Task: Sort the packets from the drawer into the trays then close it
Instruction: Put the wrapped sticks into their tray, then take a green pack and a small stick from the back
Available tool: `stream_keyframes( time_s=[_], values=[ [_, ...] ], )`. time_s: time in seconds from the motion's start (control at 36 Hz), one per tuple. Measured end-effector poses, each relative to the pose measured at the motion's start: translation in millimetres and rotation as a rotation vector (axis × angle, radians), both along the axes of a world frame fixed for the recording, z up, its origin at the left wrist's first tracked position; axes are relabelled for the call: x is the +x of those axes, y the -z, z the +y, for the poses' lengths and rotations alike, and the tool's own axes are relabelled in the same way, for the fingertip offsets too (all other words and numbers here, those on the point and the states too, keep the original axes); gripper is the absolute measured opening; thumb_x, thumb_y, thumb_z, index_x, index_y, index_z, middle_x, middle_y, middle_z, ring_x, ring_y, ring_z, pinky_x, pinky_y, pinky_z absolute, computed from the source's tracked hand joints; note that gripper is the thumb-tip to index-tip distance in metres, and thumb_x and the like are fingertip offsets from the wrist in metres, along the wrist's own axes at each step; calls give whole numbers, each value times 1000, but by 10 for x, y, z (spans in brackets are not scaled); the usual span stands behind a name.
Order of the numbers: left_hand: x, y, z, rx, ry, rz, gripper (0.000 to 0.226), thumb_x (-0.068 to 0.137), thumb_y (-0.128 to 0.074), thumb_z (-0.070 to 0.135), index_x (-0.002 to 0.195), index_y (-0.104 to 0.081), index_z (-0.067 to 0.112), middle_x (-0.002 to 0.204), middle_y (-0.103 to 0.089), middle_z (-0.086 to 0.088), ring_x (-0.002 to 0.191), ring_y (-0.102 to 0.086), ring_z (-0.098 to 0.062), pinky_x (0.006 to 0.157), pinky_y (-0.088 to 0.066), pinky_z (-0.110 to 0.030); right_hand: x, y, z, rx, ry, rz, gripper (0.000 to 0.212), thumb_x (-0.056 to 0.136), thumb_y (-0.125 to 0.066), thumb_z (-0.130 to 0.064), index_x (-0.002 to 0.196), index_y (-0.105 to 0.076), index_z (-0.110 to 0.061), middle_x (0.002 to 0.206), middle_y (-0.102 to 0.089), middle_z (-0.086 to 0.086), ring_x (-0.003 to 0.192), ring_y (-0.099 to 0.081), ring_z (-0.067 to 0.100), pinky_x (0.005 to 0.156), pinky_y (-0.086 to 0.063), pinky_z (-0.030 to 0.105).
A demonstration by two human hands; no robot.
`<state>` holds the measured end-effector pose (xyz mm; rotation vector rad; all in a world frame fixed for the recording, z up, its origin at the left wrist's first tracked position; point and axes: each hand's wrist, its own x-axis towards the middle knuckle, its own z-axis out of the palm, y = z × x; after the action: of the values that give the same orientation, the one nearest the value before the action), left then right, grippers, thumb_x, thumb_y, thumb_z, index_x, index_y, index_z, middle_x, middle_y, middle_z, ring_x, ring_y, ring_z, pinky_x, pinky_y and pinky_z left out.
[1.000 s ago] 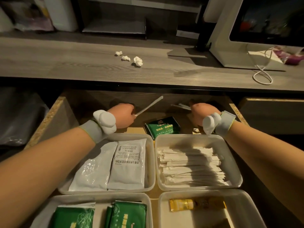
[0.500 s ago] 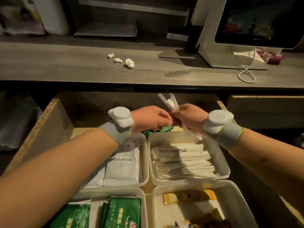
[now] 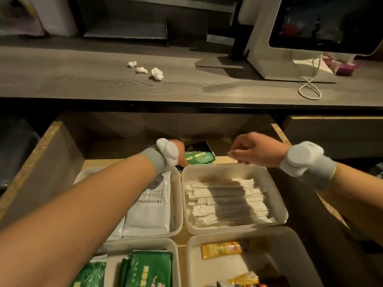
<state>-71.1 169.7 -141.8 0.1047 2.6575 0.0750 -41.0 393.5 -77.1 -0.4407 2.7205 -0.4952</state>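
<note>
The open drawer [image 3: 47, 162] holds four white trays. My left hand [image 3: 179, 151], mostly hidden behind its wrist device, closes its fingers on the left edge of a green packet [image 3: 200, 157] lying behind the trays. My right hand [image 3: 255, 150] hovers over the far edge of the back right tray [image 3: 278, 195], fingers hanging loosely apart and holding nothing. That tray is full of white stick packets [image 3: 226, 204]. The back left tray [image 3: 179, 204] contains white pouches [image 3: 149, 208]. Green packets [image 3: 149, 270] lie in the front left tray, and a yellow packet [image 3: 221, 249] in the front right tray [image 3: 228, 268].
Above the drawer runs a grey wooden counter [image 3: 83, 83] with three crumpled tissue balls [image 3: 157, 73], a white monitor stand [image 3: 261, 48] and a looped white cable [image 3: 308, 90]. A second drawer front [image 3: 331, 133] stands to the right.
My hands met over the trays with white stick packets between them, then parted. The sticks have left my right hand. My left hand moved back left onto the green packet.
</note>
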Motion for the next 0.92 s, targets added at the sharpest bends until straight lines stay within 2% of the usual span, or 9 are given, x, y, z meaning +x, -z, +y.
stream_keyframes(
  time_s=[0.14,0.25,0.39,0.44,0.53,0.67,0.75,0.81,0.92],
  values=[
    [-55,22,58,-7,22,0,44,87,-65,48,68,-47,12,68,-47,-1,65,-50,-17,66,-41,-29,-449,294,-6,224,29,87,15,85,-66,-22,96,-72,-13,95,-73,7,82,-69,21,79,-58,33],
    [-63,-30,4,70,17,30,48,83,-71,42,113,-60,5,98,-62,-6,84,-57,-22,71,-46,-31,-631,496,30,474,-127,28,24,86,-63,-22,108,-69,-13,108,-70,9,100,-66,28,85,-52,35],
    [10,-236,-210,168,-21,80,55,85,-71,39,128,-55,8,123,-63,-8,110,-61,-26,88,-46,-32,-766,570,59,465,-290,-79,24,89,-65,-26,113,-69,-24,114,-70,0,108,-65,20,88,-51,29],
    [32,-297,-317,169,-19,47,55,85,-71,38,129,-55,10,124,-63,-6,110,-60,-24,88,-45,-31,-801,578,42,392,-375,-227,30,85,-70,-37,115,-67,-35,115,-69,-12,108,-65,8,90,-49,21],
    [68,-347,-473,167,-53,5,60,84,-72,40,135,-52,13,127,-62,-3,112,-59,-22,92,-46,-31,-862,660,47,601,-370,-141,39,90,-66,-20,128,-59,-15,125,-63,5,112,-62,21,89,-46,23],
    [132,-393,-741,215,-152,-12,53,84,-72,39,128,-57,14,114,-64,0,96,-58,-17,83,-43,-27,-846,647,5,640,-391,-110,32,91,-64,-17,123,-62,-13,122,-65,6,108,-63,21,79,-42,19],
    [169,-426,-867,271,-163,-3,47,83,-74,35,125,-61,17,108,-66,4,97,-61,-16,83,-43,-26,-847,625,0,646,-392,-144,28,92,-62,-15,120,-65,-13,120,-66,4,93,-58,15,67,-39,12],
    [219,-479,-929,319,-168,-5,48,85,-73,33,128,-58,19,115,-67,3,101,-61,-16,86,-43,-26,-820,616,-17,601,-388,-122,27,92,-62,-16,120,-64,-13,118,-66,3,90,-55,13,62,-37,10],
    [330,-587,-1024,438,-161,-7,52,86,-71,27,135,-52,24,112,-66,8,102,-61,-12,89,-42,-27,-769,615,-46,438,-346,28,10,93,-61,-20,101,-62,-14,94,-58,-1,82,-54,15,71,-40,20]
  ],
)
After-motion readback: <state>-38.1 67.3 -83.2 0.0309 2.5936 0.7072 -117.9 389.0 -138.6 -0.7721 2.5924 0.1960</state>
